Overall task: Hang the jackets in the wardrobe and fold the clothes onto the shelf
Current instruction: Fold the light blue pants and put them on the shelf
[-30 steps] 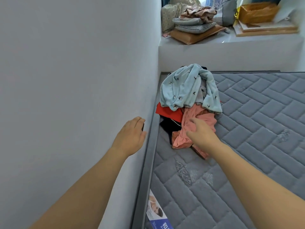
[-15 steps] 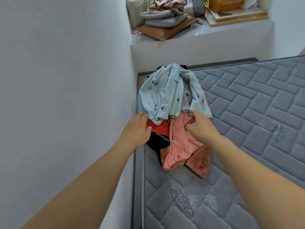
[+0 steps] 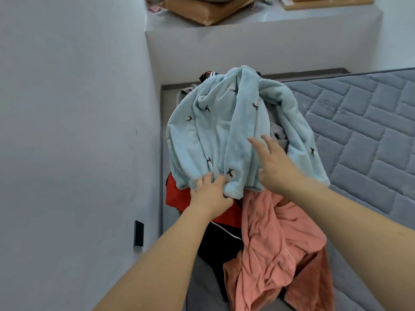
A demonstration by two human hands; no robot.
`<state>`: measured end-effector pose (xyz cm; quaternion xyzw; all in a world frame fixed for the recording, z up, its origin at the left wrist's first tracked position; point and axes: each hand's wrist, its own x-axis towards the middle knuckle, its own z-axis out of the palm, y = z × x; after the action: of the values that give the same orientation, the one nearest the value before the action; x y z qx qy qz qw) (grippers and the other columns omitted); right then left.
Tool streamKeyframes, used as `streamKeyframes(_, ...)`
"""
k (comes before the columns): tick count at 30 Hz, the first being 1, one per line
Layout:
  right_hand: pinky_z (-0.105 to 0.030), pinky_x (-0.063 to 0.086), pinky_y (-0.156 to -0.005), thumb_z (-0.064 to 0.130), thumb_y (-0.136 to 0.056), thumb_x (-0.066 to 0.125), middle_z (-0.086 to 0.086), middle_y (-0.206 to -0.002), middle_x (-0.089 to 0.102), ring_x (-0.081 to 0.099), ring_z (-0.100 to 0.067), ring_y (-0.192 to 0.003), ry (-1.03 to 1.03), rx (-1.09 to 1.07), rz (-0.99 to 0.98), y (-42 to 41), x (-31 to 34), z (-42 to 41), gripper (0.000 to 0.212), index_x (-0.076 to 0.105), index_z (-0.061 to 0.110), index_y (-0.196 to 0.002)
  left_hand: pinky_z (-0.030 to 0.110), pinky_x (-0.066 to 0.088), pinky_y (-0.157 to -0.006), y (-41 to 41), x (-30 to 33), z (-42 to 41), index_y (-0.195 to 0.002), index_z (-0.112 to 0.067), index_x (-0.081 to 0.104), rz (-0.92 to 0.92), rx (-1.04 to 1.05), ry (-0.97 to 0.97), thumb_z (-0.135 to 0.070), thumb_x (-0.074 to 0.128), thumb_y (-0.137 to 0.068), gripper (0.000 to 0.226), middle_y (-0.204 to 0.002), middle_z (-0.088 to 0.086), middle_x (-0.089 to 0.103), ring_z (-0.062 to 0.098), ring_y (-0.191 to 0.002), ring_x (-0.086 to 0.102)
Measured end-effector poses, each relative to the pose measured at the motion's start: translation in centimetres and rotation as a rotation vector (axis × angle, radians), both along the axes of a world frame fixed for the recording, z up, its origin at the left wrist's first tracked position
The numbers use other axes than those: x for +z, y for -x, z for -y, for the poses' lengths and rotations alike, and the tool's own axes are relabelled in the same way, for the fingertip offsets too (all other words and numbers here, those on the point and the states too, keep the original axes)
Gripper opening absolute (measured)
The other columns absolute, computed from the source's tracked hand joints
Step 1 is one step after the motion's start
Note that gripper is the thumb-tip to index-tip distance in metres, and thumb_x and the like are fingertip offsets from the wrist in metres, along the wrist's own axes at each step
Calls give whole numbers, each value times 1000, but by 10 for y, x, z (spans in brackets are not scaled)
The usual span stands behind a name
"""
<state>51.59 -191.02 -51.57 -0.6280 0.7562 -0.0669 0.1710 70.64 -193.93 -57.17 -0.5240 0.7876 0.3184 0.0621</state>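
We see a heap of clothes at the corner of a grey quilted mattress [image 3: 359, 135], against a pale wall [image 3: 67, 131]. On top lies a light blue fleece jacket [image 3: 211, 131] dotted with small dark motifs. Our left hand [image 3: 210, 193] pinches its lower hem, fingers curled into the fabric. Our right hand [image 3: 275, 163] is over the jacket with fingers spread and straight; we cannot tell whether it touches the cloth. Under the jacket a red garment [image 3: 177, 196] shows at the left, a black garment [image 3: 221, 243] with a thin white line lies below it, and a pink garment [image 3: 274, 250] trails toward us across the mattress. A small black switch [image 3: 138, 233] sits on the wall. On the ledge [image 3: 258, 21] above the bed rests a brown cushion [image 3: 202, 10]. We can read no writing or labels anywhere.
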Motion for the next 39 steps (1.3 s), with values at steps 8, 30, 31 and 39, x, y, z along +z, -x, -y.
streamKeyframes(8, -59, -2, -118, 16, -85, 51, -5, -161, -12, -13, -30, -148, -8, 321, -473, 11, -33, 72, 64, 34, 38, -143, 23, 48, -76, -26, -17, -25, -134, -22, 57, 66, -469, -594, -4, 44, -87, 52, -117, 2, 60, 14, -98, 55)
streamKeyframes(30, -24, 49, -71, 36, -81, 69, 7, -100, 65, 63, -12, -89, -778, 40, 254, 23, 23, -40, 16, 60, 32, -94, 32, 47, -93, 35, -25, 37, -148, -21, 21, -595, 390, -194, -22, 64, -90, 72, -133, 1, 51, 21, -114, 54)
streamKeyframes(31, -27, 50, -77, 39, -77, 70, 6, -114, 61, 59, -15, -100, -467, -35, 209, 33, 22, -34, 30, 57, 33, -103, 39, 50, -91, 35, -29, 32, -139, -18, 34, -521, 363, -172, -18, 58, -91, 53, -119, 6, 59, 26, -105, 58)
streamKeyframes(39, -67, 14, -112, 54, -74, 64, 5, -159, -17, -5, -26, -147, 27, -138, -229, 8, -61, -78, 82, 24, 43, -144, 44, 28, -112, -44, -65, -37, -145, -40, 24, -155, 196, -134, -49, 51, -66, 83, -145, -5, 35, 26, -136, 29)
